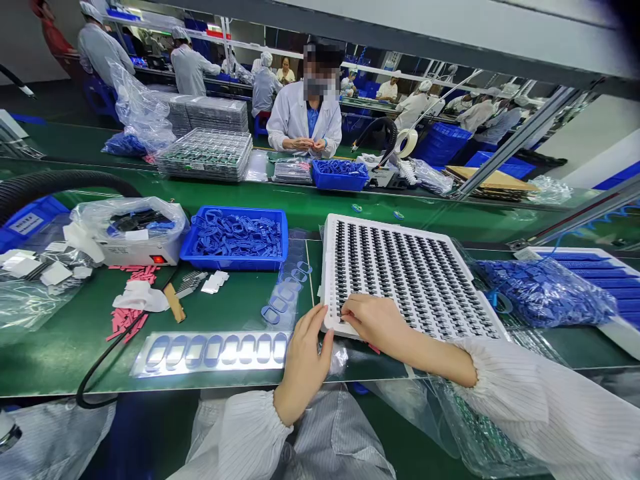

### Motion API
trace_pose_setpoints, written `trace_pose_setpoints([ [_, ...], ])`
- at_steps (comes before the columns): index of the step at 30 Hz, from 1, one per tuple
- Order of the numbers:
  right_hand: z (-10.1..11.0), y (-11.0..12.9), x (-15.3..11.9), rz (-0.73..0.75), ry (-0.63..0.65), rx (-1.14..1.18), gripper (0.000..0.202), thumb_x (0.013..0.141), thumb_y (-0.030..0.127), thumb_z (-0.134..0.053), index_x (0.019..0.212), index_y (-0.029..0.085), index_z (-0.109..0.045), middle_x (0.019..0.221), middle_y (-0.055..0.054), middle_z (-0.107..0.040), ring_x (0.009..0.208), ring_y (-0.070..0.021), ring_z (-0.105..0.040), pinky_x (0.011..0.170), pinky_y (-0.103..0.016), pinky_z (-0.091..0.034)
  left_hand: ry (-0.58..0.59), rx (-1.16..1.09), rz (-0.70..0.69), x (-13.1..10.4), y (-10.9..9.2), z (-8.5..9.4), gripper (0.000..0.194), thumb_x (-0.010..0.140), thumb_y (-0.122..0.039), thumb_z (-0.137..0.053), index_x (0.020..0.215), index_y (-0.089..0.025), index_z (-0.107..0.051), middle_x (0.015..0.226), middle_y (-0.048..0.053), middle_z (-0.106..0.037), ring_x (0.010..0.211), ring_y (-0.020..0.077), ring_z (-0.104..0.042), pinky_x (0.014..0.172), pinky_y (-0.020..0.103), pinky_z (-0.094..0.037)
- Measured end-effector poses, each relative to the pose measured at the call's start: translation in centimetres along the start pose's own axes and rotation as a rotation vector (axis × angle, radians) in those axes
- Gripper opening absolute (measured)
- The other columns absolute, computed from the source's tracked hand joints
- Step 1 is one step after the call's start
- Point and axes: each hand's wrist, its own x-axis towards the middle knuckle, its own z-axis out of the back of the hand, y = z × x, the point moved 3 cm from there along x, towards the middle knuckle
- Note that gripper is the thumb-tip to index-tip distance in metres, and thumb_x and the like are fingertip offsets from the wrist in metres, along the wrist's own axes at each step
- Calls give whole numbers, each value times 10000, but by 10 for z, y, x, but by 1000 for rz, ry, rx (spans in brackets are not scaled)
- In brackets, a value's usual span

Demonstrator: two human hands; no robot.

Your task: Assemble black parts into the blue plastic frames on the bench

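Observation:
A white tray (329, 267) filled with rows of small black parts lies at the centre right. My right hand (373, 321) is over its near left corner, fingertips pinched together down at the parts; what they hold, if anything, is hidden. Beside that corner is my left hand (307, 350), its thumb and fingers apart, fingertips at the tray's edge. Left of it, a clear strip (214, 352) bears a row of oval blue-rimmed pieces. More oval pieces (284, 293) lie on a film behind the strip.
A blue bin (234, 265) of blue parts stands behind, near a white device (143, 250). Pink strips (131, 320) and a cable lie left. A bag of blue pieces (545, 287) is at right. Across the bench sits a person (306, 120).

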Motion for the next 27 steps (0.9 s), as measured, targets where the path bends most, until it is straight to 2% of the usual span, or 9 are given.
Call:
trace_pose_setpoints([
  [6,10,-8,-3,-23,-38,-8,138,854,184,-531,812,185,-662,848,-35,-682,790,-175,-632,525,-233,-323,-29,-61,-12,1,-2,6,397,904,-296,-418,1296,-252,-459,1351,62,-484,1263,232,-405,1051,447,-347],
  [10,37,-16,-7,-31,-127,98,111,844,227,-563,817,214,-671,846,-2,-683,747,-152,-623,535,-220,-331,-16,-253,2,13,-14,18,393,898,-356,-436,1267,-235,-501,1342,56,-500,1264,222,-410,1076,404,-307],
  [13,55,-4,-6,141,-56,293,68,809,260,-620,795,235,-682,805,30,-679,704,-122,-607,572,-210,-352,104,-579,122,26,-25,19,444,881,-491,-410,1155,-189,-587,1183,79,-619,1115,217,-549,992,357,-399],
  [15,59,9,-3,263,25,363,64,796,234,-628,781,213,-687,775,17,-676,695,-121,-602,596,-209,-365,262,-769,251,28,-30,14,532,842,-597,-391,904,-150,-672,845,77,-700,797,180,-649,762,284,-508],
  [17,57,17,3,320,88,402,81,795,212,-615,763,186,-685,735,1,-668,661,-122,-592,588,-211,-370,393,-881,413,24,-32,8,623,799,-673,-374,636,-135,-642,473,19,-565,420,96,-505,453,203,-432],
  [20,46,10,15,261,71,425,87,799,241,-619,783,191,-688,763,0,-672,674,-125,-594,581,-211,-373,468,-1114,688,9,-28,4,665,785,-701,-359,626,-113,-624,325,-75,-308,290,29,-152,300,157,-190],
  [22,35,-2,22,142,15,316,79,785,265,-642,803,206,-691,824,1,-679,733,-142,-609,586,-219,-369,426,-1293,830,-1,-24,4,647,793,-688,-373,720,-101,-636,353,-90,-292,318,24,-120,306,136,-170],
  [24,24,-12,25,53,6,154,68,769,276,-658,782,218,-691,840,4,-679,757,-158,-617,563,-223,-352,334,-1396,918,-6,-19,4,629,801,-674,-381,740,-99,-627,386,-81,-329,329,19,-176,322,123,-207],
  [27,11,-14,24,48,42,13,85,795,278,-625,776,230,-693,861,2,-676,782,-162,-622,538,-219,-338,204,-1429,980,-9,-14,2,612,821,-653,-366,740,-100,-615,425,-67,-378,341,21,-268,350,127,-290],
])
